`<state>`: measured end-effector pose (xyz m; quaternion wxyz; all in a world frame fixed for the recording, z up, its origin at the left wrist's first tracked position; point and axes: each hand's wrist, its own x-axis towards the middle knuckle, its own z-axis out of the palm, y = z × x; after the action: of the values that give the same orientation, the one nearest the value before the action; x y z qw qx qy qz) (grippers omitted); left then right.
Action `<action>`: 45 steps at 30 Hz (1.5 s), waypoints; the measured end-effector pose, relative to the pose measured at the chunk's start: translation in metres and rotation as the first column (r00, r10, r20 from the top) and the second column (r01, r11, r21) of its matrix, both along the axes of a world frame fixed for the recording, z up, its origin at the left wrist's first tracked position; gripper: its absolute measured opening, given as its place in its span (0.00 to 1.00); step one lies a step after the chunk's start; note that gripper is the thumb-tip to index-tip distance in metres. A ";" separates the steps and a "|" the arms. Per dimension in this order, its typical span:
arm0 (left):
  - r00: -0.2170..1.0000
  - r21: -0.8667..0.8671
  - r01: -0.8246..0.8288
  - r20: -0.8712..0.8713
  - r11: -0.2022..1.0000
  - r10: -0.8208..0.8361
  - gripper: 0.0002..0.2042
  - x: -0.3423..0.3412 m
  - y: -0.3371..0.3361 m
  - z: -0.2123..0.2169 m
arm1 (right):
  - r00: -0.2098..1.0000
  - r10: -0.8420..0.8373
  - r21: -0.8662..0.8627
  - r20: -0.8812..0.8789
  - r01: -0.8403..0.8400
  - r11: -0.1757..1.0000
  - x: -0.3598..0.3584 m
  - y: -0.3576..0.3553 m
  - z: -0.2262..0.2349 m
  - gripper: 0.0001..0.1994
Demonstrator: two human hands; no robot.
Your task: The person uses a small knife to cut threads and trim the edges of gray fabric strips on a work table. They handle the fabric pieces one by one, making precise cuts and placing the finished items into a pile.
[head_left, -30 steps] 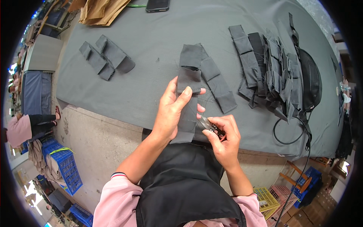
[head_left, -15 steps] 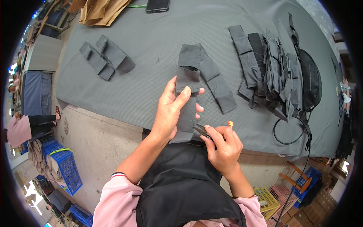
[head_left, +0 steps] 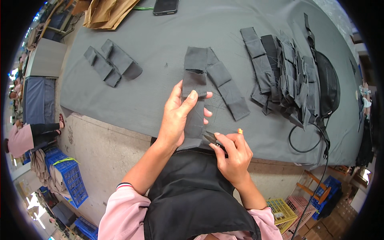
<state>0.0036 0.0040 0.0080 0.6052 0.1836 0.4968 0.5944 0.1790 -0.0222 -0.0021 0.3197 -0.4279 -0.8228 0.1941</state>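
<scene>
- Worktop (head_left: 152,98) under grey cloth, bearing several groups of fabric pieces; judging by that split, the work looks partway through.
- Stack of dark grey strips (head_left: 290,72) on the right side of the worktop, many pieces packed closely together. Which group is finished and which is left, the view does not settle.
- Held strip (head_left: 195,84) in front of the person, its far part above the worktop, its near end at the worktop's near edge. Its long axis runs away from the person, the far end leaning slightly right; a slot-like gap crosses it towards that end. This piece seems mid-handling, not yet set down.
- Slanting strip (head_left: 228,88) just to its right, long axis running from far left to near right. Its far end meets the held strip; whether the two are joined, I cannot tell.
- Pair of shorter pieces (head_left: 128,66) on the left, side by side, well apart from the rest, slanting likewise; perhaps a separate lot.
- Left hand (head_left: 178,112), thumb pressed on top and fingers wrapped beneath, clasping the held strip.
- Right hand (head_left: 234,154), fingers curled snugly around small snips (head_left: 210,137), whose dark blades point left and slightly away, tips just beside the held strip's right edge; contact is unclear.
</scene>
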 end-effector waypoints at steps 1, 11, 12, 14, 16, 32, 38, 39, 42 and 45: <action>1.000 -0.009 -0.002 0.001 1.000 0.002 0.16 0.000 0.000 -0.001 | 1.000 0.005 -0.012 0.022 -0.005 1.000 0.001 -0.001 0.002 0.15; 0.999 0.006 0.040 0.016 0.999 -0.040 0.16 0.003 -0.002 -0.004 | 0.999 -0.013 0.057 -0.030 0.015 0.998 -0.008 0.006 -0.007 0.14; 0.999 0.011 0.041 0.014 0.999 -0.041 0.16 0.003 -0.002 -0.005 | 0.999 -0.009 0.058 -0.038 0.012 0.998 -0.008 0.006 -0.009 0.14; 0.998 0.011 0.051 0.022 0.999 -0.052 0.15 0.002 -0.003 -0.006 | 0.999 0.005 0.080 -0.044 -0.001 0.997 -0.008 0.006 -0.010 0.15; 0.997 0.003 0.071 0.043 0.997 -0.071 0.15 0.001 -0.004 -0.007 | 0.999 0.023 0.121 -0.039 -0.019 0.993 -0.009 0.006 -0.009 0.15; 0.999 0.065 0.025 -0.045 0.998 -0.022 0.19 0.012 -0.009 -0.002 | 0.931 -0.127 -0.458 -0.343 -0.048 0.888 -0.024 0.013 -0.001 0.17; 0.997 -0.016 0.079 0.000 0.997 -0.079 0.18 0.002 -0.009 0.001 | 0.995 0.044 -0.139 -0.090 -0.057 0.989 -0.001 0.006 -0.001 0.15; 0.996 -0.020 0.092 0.003 0.996 -0.092 0.18 0.001 -0.008 0.001 | 0.995 0.082 -0.084 -0.057 -0.087 0.993 0.001 0.006 0.001 0.15; 0.993 -0.050 0.120 0.024 0.991 -0.119 0.19 0.003 -0.008 0.001 | 0.992 0.130 0.011 0.002 -0.130 0.991 0.003 0.008 0.004 0.16; 0.987 -0.066 0.162 0.036 0.985 -0.160 0.20 0.002 -0.007 0.001 | 0.988 0.151 0.079 0.041 -0.153 0.985 0.007 0.013 0.006 0.15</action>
<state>0.0053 -0.0030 0.0094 0.6646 0.1931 0.4913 0.5288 0.1858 -0.0092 0.0036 0.3070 -0.3537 -0.8657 0.1765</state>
